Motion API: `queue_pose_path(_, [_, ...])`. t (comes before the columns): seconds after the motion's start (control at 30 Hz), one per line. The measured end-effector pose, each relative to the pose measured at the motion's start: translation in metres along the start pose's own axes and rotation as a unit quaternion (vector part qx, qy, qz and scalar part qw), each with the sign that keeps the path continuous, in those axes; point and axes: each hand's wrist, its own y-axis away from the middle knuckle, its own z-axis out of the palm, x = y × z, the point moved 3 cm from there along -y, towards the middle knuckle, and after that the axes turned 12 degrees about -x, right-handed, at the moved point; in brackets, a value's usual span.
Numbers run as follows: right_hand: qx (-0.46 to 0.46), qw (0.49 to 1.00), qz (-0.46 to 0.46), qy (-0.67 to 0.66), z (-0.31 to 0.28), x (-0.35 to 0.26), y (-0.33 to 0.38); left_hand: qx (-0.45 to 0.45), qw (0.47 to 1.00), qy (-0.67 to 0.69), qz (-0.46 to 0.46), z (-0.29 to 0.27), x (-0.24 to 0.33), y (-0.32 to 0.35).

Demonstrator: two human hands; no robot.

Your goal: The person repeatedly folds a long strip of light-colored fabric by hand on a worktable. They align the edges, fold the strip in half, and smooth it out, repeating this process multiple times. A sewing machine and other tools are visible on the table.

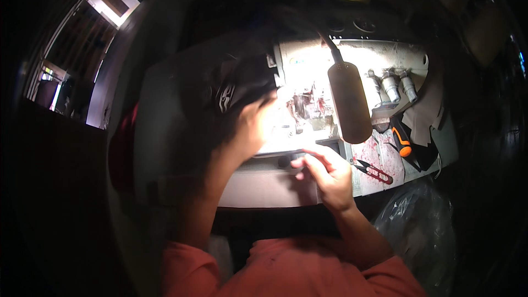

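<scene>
A brightly lit opening with metal parts and bits of red fibre [308,104] lies in front of me; glare washes out much of it. My left hand [254,127] reaches up to its left side, next to a dark, shiny bundle [228,91]. The fingers of that hand are lost in glare and blur. Low at the front edge of the lit area is my right hand [330,179], its thumb and fingers drawn together in a pinch. Whatever it holds is too small and dark to make out. A small round black knob or disc [284,161] sits left of its fingertips.
A long dark lamp head [350,102] hangs over the work. To its right stand several pale, silvery bottle-like pieces [391,87]. Red-handled thread snips [379,174] and an orange-and-black tool handle [402,142] lie on a red-stained sheet [366,151]. Clear plastic [415,214] hangs below.
</scene>
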Motion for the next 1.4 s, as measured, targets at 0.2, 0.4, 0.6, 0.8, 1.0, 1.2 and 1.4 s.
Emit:
queue_pose_path(0.2, [0.057,0.994,0.029,0.086,-0.037,0.009,0.032,0.036,0.976,-0.216,0.011,-0.030,-0.038,-0.044])
queue_pose_path(0.4, [0.021,0.931,0.025,0.364,-0.030,0.012,0.023,0.183,0.979,0.075,-0.046,-0.022,0.000,0.008])
queue_pose_path(0.6, [-0.023,0.862,-0.121,0.492,-0.014,0.000,0.025,0.070,0.994,0.089,-0.013,0.043,0.061,0.080])
queue_pose_path(0.8, [0.003,0.892,-0.112,0.439,-0.012,-0.004,0.041,0.049,0.988,0.146,0.001,0.065,0.049,0.081])
queue_pose_path(1.0, [-0.055,0.908,-0.023,0.414,-0.006,-0.014,0.042,0.075,0.990,0.104,0.056,0.060,0.056,0.083])
queue_pose_path(1.2, [-0.044,0.890,-0.030,0.453,-0.001,-0.013,0.040,0.122,0.987,0.083,0.062,0.058,0.062,0.088])
queue_pose_path(1.4, [-0.006,0.892,-0.023,0.451,0.013,-0.022,0.039,0.108,0.987,0.114,-0.012,0.051,0.083,0.127])
